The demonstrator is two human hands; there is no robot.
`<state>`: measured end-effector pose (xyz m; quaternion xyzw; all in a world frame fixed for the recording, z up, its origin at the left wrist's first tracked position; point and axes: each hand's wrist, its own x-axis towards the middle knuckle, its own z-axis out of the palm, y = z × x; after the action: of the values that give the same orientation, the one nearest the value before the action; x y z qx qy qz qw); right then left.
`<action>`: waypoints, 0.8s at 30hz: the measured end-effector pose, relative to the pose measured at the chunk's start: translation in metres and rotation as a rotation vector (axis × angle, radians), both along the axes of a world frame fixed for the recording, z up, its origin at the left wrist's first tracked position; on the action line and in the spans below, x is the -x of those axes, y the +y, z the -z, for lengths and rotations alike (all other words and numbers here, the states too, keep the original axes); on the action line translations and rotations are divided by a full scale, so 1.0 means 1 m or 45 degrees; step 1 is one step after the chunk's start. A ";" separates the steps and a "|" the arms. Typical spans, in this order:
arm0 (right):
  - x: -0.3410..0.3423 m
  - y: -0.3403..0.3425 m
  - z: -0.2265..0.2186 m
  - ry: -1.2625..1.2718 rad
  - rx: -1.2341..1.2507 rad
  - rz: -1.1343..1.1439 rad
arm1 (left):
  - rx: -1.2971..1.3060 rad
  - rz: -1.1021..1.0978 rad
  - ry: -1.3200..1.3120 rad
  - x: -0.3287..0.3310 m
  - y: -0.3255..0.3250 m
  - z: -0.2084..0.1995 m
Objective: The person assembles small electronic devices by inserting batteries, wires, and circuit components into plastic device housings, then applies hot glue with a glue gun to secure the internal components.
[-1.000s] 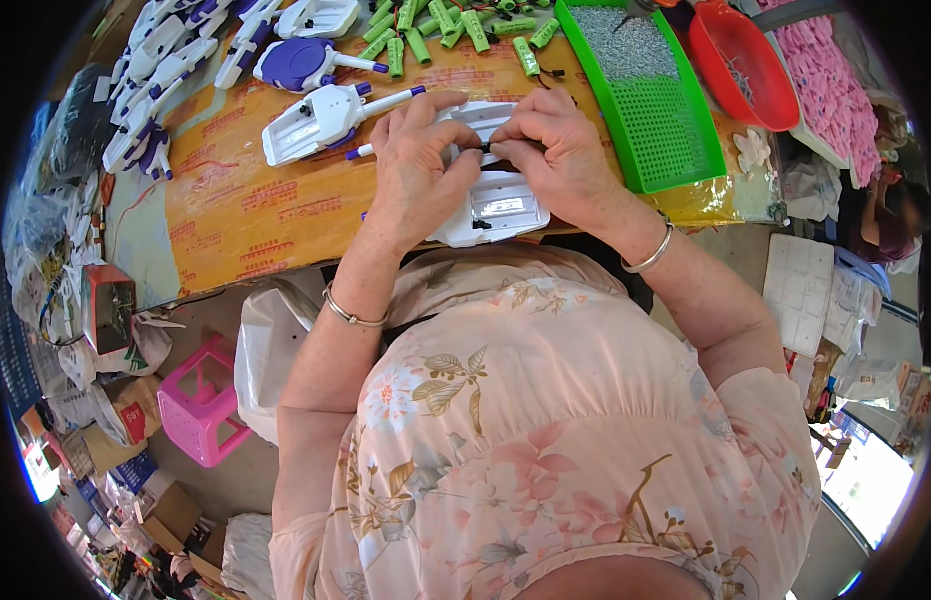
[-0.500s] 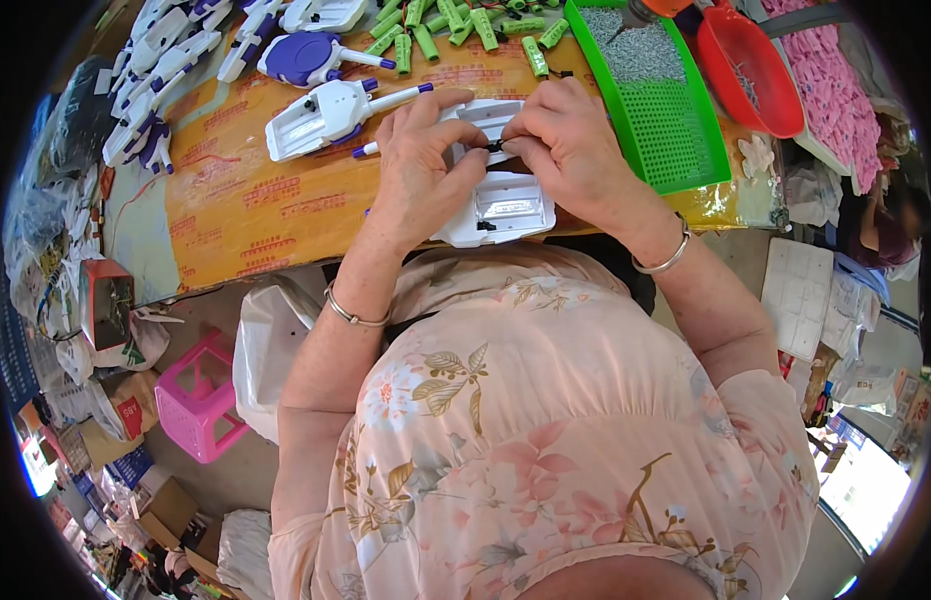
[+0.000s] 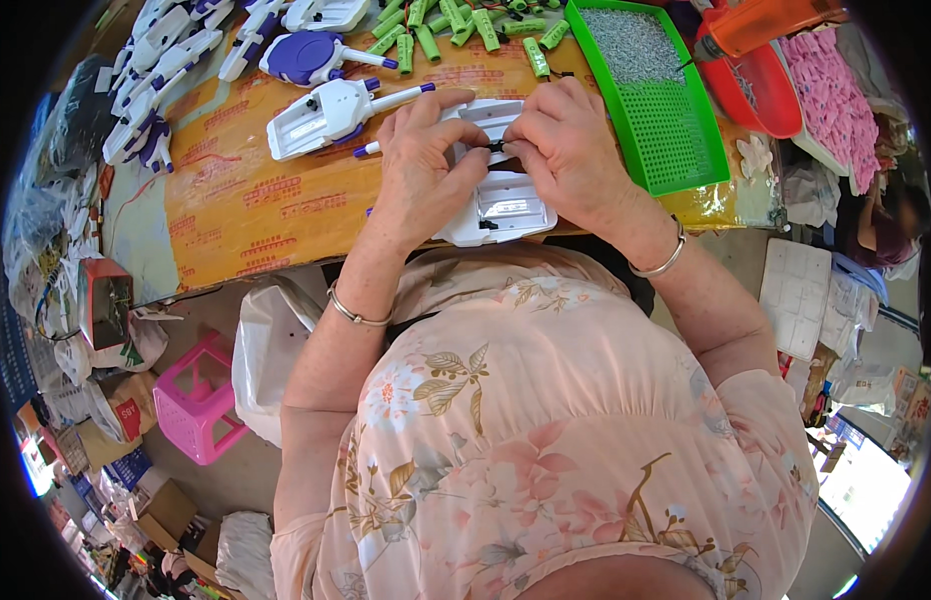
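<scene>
The yellow printed cloth-covered worktop [image 3: 246, 200] carries everything. Near its right edge lies one green rectangular plastic tray [image 3: 676, 130] with a perforated floor and grey small parts in its far end; one red round plastic basin [image 3: 756, 90] stands just beside it. At the front edge, in the middle, lies one white flat plastic toy shell [image 3: 501, 205], open side up. Both hands rest on its far half. The left hand [image 3: 421, 165] is closed around the left side of the shell, fingers curled over its rim. The right hand [image 3: 566, 150] pinches a small dark part at the shell's middle, fingertips meeting the left ones. One white and purple assembled plastic toy [image 3: 326, 110] lies just left of the left hand. More such toys, about six, are at the far left corner. Roughly twelve green short plastic cylinders [image 3: 456, 25] are scattered along the far edge.
</scene>
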<state>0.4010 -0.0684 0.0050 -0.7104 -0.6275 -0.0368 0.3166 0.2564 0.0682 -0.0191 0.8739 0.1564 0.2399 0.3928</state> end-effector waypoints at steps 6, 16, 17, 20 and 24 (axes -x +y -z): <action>0.004 0.002 -0.001 -0.076 -0.001 0.001 | -0.020 -0.001 0.020 0.000 -0.001 -0.001; 0.000 0.006 -0.006 -0.243 0.037 -0.087 | -0.038 0.006 0.008 0.000 0.000 0.001; 0.000 0.006 -0.006 -0.211 0.044 -0.105 | -0.037 0.005 0.008 0.000 0.000 0.002; 0.002 0.005 -0.005 -0.194 0.056 -0.077 | -0.042 0.002 0.007 0.000 -0.001 0.002; 0.004 0.006 -0.005 -0.267 0.043 -0.044 | -0.056 0.000 0.018 0.000 -0.001 0.000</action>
<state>0.3971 -0.0627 0.0096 -0.6968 -0.6700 -0.0947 0.2377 0.2564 0.0669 -0.0191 0.8839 0.1540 0.2372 0.3724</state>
